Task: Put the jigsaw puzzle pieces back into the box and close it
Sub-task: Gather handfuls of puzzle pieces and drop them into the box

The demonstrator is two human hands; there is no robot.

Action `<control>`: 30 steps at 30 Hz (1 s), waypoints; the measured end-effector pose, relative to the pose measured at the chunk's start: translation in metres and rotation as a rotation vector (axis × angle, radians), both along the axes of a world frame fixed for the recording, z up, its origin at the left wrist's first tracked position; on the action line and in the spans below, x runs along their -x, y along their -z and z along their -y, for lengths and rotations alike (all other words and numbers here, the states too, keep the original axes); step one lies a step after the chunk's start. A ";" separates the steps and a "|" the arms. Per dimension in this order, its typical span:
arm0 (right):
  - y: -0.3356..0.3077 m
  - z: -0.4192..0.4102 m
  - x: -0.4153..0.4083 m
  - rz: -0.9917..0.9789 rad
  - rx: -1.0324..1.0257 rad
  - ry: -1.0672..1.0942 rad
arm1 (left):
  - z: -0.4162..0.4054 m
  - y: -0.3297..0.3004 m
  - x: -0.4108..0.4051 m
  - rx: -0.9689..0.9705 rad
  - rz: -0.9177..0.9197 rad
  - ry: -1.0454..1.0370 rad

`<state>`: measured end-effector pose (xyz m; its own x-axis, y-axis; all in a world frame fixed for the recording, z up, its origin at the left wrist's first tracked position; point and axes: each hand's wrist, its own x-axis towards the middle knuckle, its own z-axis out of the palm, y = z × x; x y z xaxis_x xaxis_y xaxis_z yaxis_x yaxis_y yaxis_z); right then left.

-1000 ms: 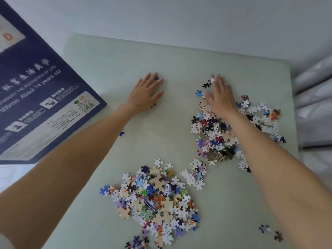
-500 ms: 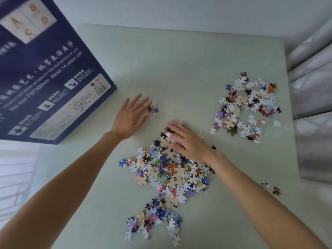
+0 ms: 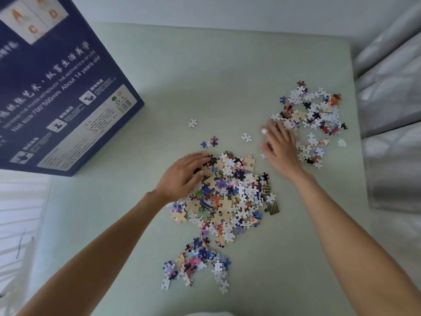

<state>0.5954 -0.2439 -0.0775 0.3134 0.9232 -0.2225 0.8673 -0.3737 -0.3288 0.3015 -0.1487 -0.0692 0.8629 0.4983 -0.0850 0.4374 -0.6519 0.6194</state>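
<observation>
1. The dark blue puzzle box (image 3: 52, 87) stands at the table's far left, overhanging its left edge.
2. The left hand (image 3: 182, 176) lies flat, fingers straight, fingertips on the upper left rim of the big central pile of puzzle pieces (image 3: 227, 192).
3. The right hand (image 3: 281, 148) rests open, fingers straight, against the left side of the smaller far-right pile (image 3: 314, 119).
4. Bare pale green tabletop (image 3: 205, 76) stretches beyond both piles; a curtain (image 3: 391, 110) borders the right edge.

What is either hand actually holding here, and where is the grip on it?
Nothing is held. The left hand lies flat on the edge of the big multicoloured heap of cardboard jigsaw pieces; the right hand rests flat beside the smaller scattered pile.
</observation>
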 end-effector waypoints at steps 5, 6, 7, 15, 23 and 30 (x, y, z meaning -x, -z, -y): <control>-0.005 0.017 0.069 -0.117 0.003 -0.163 | -0.031 0.002 -0.034 -0.139 -0.114 -0.260; -0.007 0.023 0.085 -0.162 -0.005 -0.204 | -0.036 0.003 -0.040 -0.094 -0.196 -0.271; -0.010 0.027 0.098 -0.212 -0.020 -0.231 | -0.040 0.006 -0.043 -0.063 -0.266 -0.255; -0.040 0.050 0.074 -0.386 -0.319 -0.051 | 0.003 -0.017 -0.043 -0.032 -0.111 0.042; -0.030 0.054 -0.074 -0.090 -0.379 0.270 | -0.051 -0.017 -0.163 -0.146 0.072 0.127; 0.008 0.029 -0.165 -0.025 -0.182 0.456 | -0.077 0.023 -0.302 -0.250 -0.093 0.143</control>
<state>0.7600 -0.2727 -0.0854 0.6911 0.7180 -0.0829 0.6202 -0.6480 -0.4421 0.6037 -0.0716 -0.0926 0.9201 0.3876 -0.0567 0.3773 -0.8382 0.3937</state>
